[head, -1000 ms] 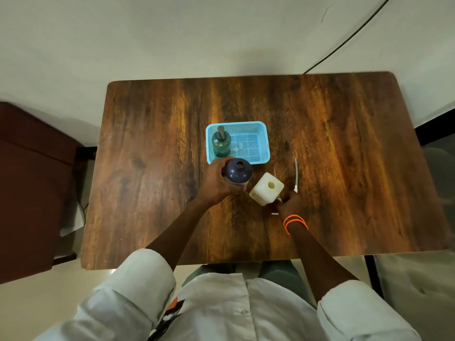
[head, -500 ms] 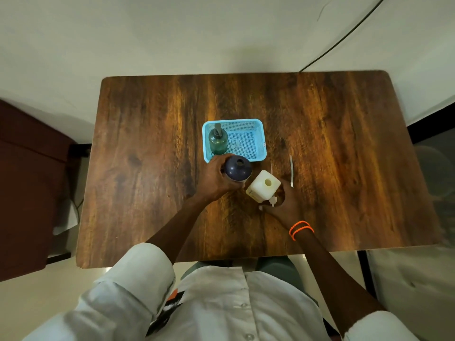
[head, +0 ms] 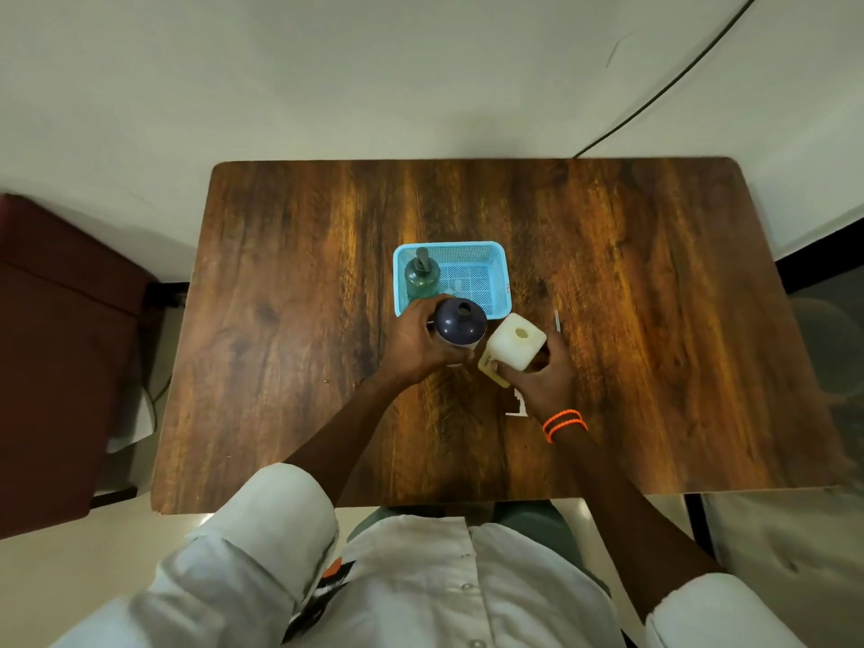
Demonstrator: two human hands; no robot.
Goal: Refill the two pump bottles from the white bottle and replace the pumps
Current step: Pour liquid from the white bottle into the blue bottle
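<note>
A dark blue bottle (head: 460, 321) stands open-necked on the wooden table (head: 280, 320), and my left hand (head: 418, 342) grips its side. Just right of it is the white square bottle (head: 515, 341), its mouth open on top; my right hand (head: 542, 378) holds it from the near side. A green pump bottle (head: 421, 273) with its pump fitted stands in the left end of a light blue basket (head: 495, 273). A white pump piece (head: 518, 406) lies on the table by my right wrist. A thin tube (head: 557, 320) lies just right of the white bottle.
The table's far edge meets a pale wall, with a black cable (head: 654, 91) running down it at the right. A dark red seat (head: 61, 343) stands to the left of the table. Bare wood spreads on both sides of the bottles.
My right hand has let go of the white pump piece on the table and moved up to take hold of the white bottle. My left hand stays on the dark blue bottle.
</note>
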